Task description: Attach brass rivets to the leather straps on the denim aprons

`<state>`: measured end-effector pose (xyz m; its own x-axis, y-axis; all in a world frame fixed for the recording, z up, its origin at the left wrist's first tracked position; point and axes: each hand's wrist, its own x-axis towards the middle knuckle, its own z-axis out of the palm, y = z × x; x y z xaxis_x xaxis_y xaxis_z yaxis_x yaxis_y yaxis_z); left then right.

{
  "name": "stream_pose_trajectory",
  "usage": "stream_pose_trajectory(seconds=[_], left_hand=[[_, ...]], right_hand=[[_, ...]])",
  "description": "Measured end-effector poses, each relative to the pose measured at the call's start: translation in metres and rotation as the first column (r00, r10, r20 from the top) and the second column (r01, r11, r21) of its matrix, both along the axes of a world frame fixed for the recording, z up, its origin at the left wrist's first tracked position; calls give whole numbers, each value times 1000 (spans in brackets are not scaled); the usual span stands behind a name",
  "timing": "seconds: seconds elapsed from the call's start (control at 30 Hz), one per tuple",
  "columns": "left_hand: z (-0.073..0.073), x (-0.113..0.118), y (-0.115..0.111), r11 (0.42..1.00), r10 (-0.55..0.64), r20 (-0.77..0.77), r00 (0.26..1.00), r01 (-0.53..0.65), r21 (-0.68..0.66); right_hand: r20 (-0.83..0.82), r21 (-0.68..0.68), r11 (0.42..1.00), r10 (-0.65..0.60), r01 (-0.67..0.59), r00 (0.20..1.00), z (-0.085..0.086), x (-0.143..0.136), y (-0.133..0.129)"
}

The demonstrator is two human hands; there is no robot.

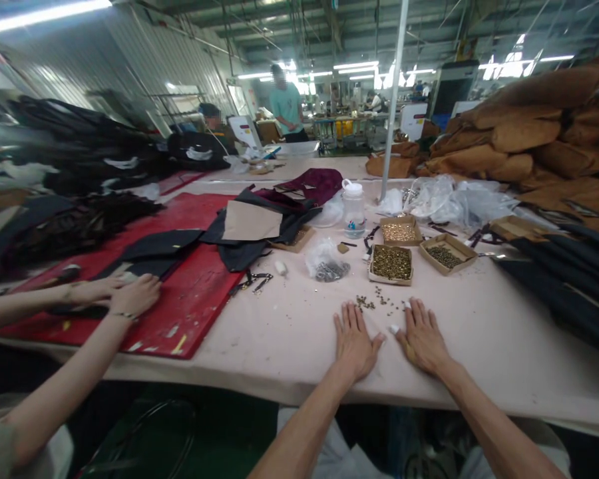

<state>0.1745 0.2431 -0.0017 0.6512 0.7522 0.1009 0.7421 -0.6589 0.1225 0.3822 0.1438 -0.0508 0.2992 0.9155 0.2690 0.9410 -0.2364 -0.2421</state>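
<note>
My left hand (355,342) lies flat on the pale table cover (274,339), fingers pointing away from me. Beside it, my right hand (423,338) is also flat, with white wrapping on its thumb and one fingertip. Neither hand holds anything. Just beyond the fingertips, small brass-coloured metal pieces (365,303) are scattered on the cover. Behind them stands a small box full of the same-looking pieces (391,264). Two more boxes stand close by, one with copper-coloured pieces (398,232) and one with darker pieces (444,257).
A co-worker's hands (134,293) work on dark fabric over a red board (190,319) at left. A clear bottle (353,213), a plastic bag of metal parts (329,266) and a metal pole (392,100) stand farther back. Dark fabric (564,279) is stacked at right.
</note>
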Motion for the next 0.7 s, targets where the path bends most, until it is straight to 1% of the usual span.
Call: stream_pose_trajectory(seconds=[0.13,0.23,0.3,0.33,0.37,0.43,0.47,0.5,0.57,0.63,0.7], left_hand=[[3,-3,8,995,-101,55,993,102,-13],[3,-8,10,988,-140,155,978,148,-39],[4,-13,8,985,-137,298,945,161,-56],[6,-17,5,987,-117,395,911,151,-56],[8,-21,-1,991,-78,501,862,123,-56],[15,-34,-19,995,26,680,733,46,-88],[19,-42,-31,992,82,736,672,15,-125],[21,-51,-46,985,133,767,627,-1,-171],[22,-70,-79,967,213,786,580,-8,-256],[12,-89,-112,954,262,805,532,-18,-298],[-6,-104,-139,939,337,821,460,-99,-330]], right_hand=[[-7,-25,999,48,-48,999,2,-8,25],[5,-42,991,125,-125,992,8,-12,39],[6,-43,982,183,-183,983,12,-15,49],[5,-41,978,205,-204,979,13,-16,53],[3,-38,975,221,-220,975,14,-17,58],[-8,-24,972,233,-234,972,15,-18,68],[-17,-16,972,236,-236,972,15,-19,73],[-28,-9,971,237,-238,971,14,-18,78],[-51,-2,970,241,-242,969,14,-18,88],[-73,-5,969,244,-245,967,14,-16,96],[-95,-10,970,239,-241,966,15,-13,105]])
